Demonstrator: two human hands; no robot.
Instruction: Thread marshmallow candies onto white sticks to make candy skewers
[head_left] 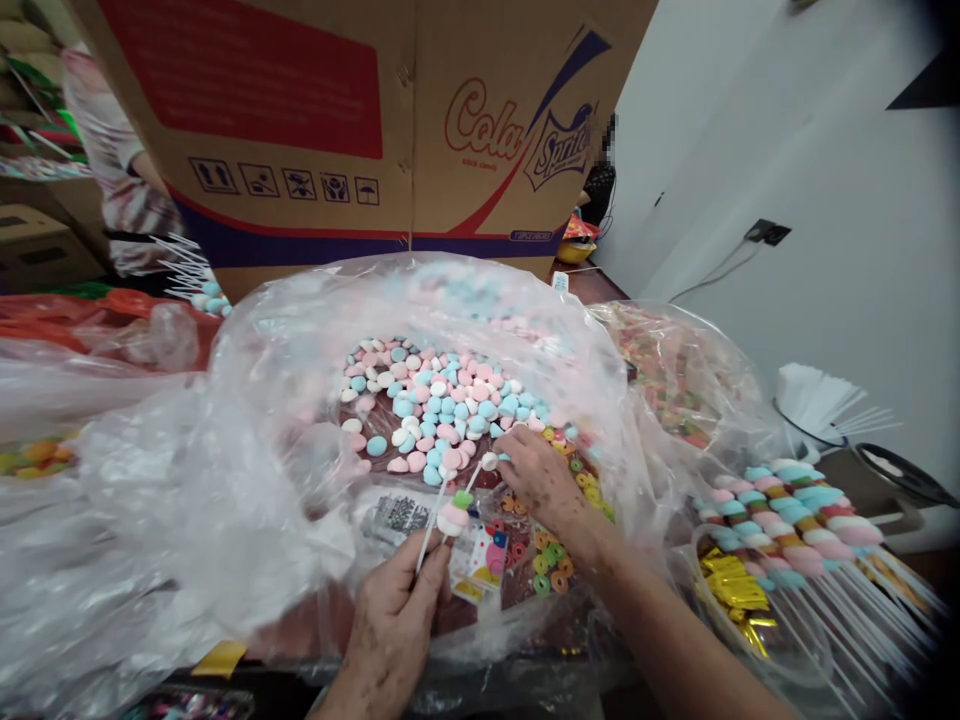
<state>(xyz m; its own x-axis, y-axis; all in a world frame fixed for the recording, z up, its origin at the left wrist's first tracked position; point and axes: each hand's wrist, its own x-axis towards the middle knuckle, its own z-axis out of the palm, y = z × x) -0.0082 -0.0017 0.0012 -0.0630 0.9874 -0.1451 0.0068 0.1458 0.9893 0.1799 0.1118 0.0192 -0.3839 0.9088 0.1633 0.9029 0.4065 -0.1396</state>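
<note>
My left hand is closed around thin white candy sticks at the lower middle. Pink and white marshmallow candies and a green ring candy are threaded on one stick. My right hand reaches in from the right, fingertips pinched on a small pale blue candy beside a white piece at the stick's upper end. Just beyond both hands spreads a heap of pink, white and blue marshmallow candies in a large clear plastic bag. Coloured ring candies lie under my right wrist.
A tall cardboard carton stands behind the bag. At right are finished candy skewers, gold twist ties in a clear tub, a bundle of white sticks and another candy bag. A person stands at far left.
</note>
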